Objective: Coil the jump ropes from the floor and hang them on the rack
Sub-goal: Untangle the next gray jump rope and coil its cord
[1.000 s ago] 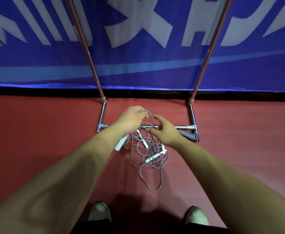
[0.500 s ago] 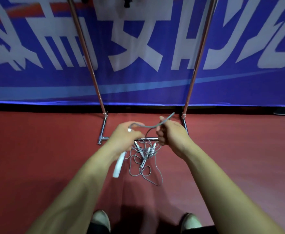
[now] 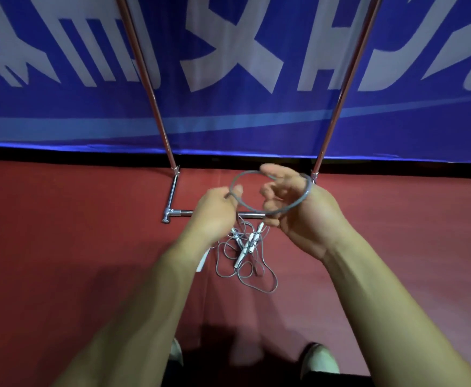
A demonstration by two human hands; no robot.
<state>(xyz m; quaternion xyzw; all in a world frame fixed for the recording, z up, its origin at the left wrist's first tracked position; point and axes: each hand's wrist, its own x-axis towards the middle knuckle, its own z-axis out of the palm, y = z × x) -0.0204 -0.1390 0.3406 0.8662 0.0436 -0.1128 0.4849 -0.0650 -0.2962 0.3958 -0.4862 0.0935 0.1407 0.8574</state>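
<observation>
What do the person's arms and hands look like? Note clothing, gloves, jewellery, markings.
The left hand and right hand are bare: no gloves, no rings visible on the fingers. The left forearm and right forearm are bare too, with no sleeve, watch or marking in view.

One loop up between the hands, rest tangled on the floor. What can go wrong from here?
1. The rope runs down into the tangled pile; pulling more in may drag up other ropes or tighten a knot.
2. The loop only hangs around the right hand and is pinched by the left hand; a slip could let it spring open.
3. Rising handles might snag the rack.
</observation>
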